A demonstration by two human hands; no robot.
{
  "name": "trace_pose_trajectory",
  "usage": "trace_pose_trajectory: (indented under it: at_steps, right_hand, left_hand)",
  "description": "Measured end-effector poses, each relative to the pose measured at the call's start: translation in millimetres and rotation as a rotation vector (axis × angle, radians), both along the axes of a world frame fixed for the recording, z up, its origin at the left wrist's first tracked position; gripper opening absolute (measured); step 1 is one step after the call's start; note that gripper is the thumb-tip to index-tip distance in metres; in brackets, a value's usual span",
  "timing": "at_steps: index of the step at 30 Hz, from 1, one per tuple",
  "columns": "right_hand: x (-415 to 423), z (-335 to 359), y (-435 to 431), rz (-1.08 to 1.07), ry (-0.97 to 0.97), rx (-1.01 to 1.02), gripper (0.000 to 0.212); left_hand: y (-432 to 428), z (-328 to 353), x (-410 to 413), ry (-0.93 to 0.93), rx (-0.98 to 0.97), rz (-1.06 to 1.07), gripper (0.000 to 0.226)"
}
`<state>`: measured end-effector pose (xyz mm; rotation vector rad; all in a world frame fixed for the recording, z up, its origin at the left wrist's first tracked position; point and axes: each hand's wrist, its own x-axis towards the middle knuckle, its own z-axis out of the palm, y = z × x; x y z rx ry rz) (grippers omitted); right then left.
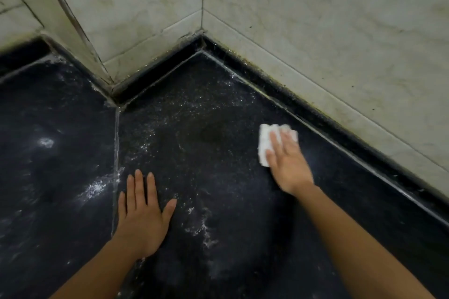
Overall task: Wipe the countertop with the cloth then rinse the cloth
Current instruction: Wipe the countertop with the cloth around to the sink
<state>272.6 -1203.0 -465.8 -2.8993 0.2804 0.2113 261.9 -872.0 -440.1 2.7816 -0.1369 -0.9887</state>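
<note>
Fingers straight, my right hand (288,162) presses the folded white cloth (264,145) on the black stone countertop (230,189); left hand (143,216) lies flat, empty.

dim, soft light | glare spots on wet countertop (73,109) | right hand (289,165) motion-blurred | edges bowed by wide-angle lens
</note>
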Motion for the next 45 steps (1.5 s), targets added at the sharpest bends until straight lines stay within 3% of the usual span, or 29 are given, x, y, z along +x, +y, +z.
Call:
trace_pose_trajectory:
  at_steps: [3,7,9,12,14,16,17,20,21,24,26,31,33,35,41,45]
  right_hand:
    - [-24,3,-35,-0.402,0.041,-0.031,0.058]
    - [-21,3,14,-0.774,0.074,0.018,0.056]
    - [-22,-4,58,-0.693,0.098,-0.016,0.058]
    - [-41,-5,114,-0.245,0.049,0.044,0.064]
    - [-61,6,116,0.015,0.069,0.114,0.055]
    - [-76,14,90,0.132,0.067,0.061,0.055]
    - [-85,16,73,0.09,0.061,-0.01,0.059]
    - [-118,0,22,-0.368,0.058,-0.122,0.091]
    - [-125,-4,17,-0.539,0.104,-0.133,0.093]
    - [-113,-9,43,-0.899,0.224,-0.144,0.063]
    - [-93,-5,86,-0.851,0.222,-0.135,0.057]
    - [-72,5,187,-0.224,0.133,0.003,0.065]
    - [-74,12,186,-0.116,0.124,0.092,0.06]
    - [-74,19,169,-0.082,0.131,0.054,0.061]
    - [-26,13,80,-0.502,0.158,0.001,0.058]
    - [39,8,52,-0.78,0.123,0.032,0.059]
  left_hand:
    - [1,-1,1,0.007,-0.009,0.003,0.072]
    - [2,-1,3,0.026,-0.034,0.004,0.072]
    - [3,-1,3,0.033,-0.052,0.0,0.074]
    - [6,0,3,0.039,-0.091,-0.012,0.074]
    - [7,0,3,0.037,-0.115,-0.017,0.074]
    - [7,-1,2,0.025,-0.116,-0.022,0.075]
    - [7,-1,2,0.017,-0.109,-0.024,0.075]
    - [7,-5,1,-0.003,-0.107,-0.026,0.076]
    - [7,-6,1,-0.011,-0.114,-0.026,0.076]
    - [8,-7,0,-0.025,-0.129,-0.032,0.076]
    - [8,-7,0,-0.011,-0.13,-0.035,0.078]
    - [12,-3,4,0.032,-0.147,-0.049,0.079]
    - [15,1,5,0.041,-0.158,-0.05,0.078]
    - [17,5,8,0.021,-0.173,-0.045,0.076]
    - [44,3,76,-0.23,-0.095,-0.002,0.077]
    - [71,-5,126,-0.289,0.004,0.038,0.083]
